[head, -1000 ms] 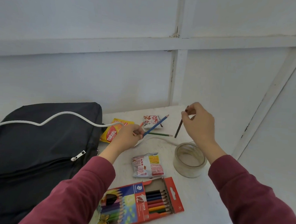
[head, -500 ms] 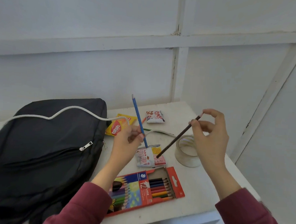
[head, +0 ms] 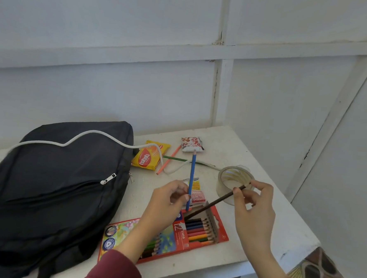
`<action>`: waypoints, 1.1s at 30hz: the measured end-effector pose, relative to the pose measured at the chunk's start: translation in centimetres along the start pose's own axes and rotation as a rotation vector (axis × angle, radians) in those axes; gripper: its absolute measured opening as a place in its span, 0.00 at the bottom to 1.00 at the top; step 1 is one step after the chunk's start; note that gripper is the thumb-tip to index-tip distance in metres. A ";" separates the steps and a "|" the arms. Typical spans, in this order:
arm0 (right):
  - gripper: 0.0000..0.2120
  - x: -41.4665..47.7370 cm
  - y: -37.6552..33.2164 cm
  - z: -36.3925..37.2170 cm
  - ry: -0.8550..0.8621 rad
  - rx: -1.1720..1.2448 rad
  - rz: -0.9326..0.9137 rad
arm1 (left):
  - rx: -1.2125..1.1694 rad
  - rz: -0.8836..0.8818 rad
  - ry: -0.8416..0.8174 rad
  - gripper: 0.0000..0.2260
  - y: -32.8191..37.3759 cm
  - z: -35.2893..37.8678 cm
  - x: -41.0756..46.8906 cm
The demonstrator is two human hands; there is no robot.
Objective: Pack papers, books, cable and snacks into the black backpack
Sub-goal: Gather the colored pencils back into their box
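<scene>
The black backpack (head: pixel 53 184) lies zipped on the left of the white table. A white cable (head: pixel 92 133) runs over it and ends near the yellow Nabati snack (head: pixel 149 158). A red-white snack (head: pixel 192 144) lies at the back, and another small packet (head: pixel 197 195) sits behind my hands. My left hand (head: pixel 167 204) holds a blue pencil (head: pixel 191 178) upright. My right hand (head: pixel 254 203) holds a dark brown pencil (head: pixel 215 203), whose tip reaches the open end of the red coloured-pencil box (head: pixel 194 229).
A clear tape roll (head: pixel 234 182) stands right of the pencil box. An orange pencil (head: pixel 169 161) and a green pencil (head: pixel 176 158) lie loose near the Nabati snack. The table (head: pixel 280 230) ends at the front and right; white walls close the back.
Both hands came down toward the pencil box. The brown pencil's tip dropped from above the packet to the box opening, and the blue pencil stayed upright.
</scene>
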State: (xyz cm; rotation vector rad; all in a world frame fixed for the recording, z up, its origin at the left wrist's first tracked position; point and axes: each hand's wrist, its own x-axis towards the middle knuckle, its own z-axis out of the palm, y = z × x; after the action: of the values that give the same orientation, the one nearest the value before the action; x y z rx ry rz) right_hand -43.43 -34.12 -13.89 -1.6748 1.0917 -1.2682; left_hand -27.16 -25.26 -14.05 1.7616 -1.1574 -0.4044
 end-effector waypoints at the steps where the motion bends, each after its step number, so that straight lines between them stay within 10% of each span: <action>1: 0.15 -0.2 0.0 0.0 -0.026 -0.015 0.010 | 0.002 0.002 -0.003 0.10 -0.1 0.1 0.0; 8: 0.57 -2.2 1.4 0.0 -0.294 -0.382 -0.106 | 0.016 0.034 -0.014 0.11 0.3 0.8 0.5; 33: 0.23 -4.0 4.7 0.2 -0.072 -0.766 -0.272 | 0.525 0.270 -0.086 0.07 -1.2 0.7 -1.8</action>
State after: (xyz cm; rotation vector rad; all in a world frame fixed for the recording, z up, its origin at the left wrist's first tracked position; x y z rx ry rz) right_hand -44.72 -32.01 -19.56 -2.4823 1.4502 -0.9830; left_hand -27.91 -24.07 -15.79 2.0003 -1.6475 -0.0071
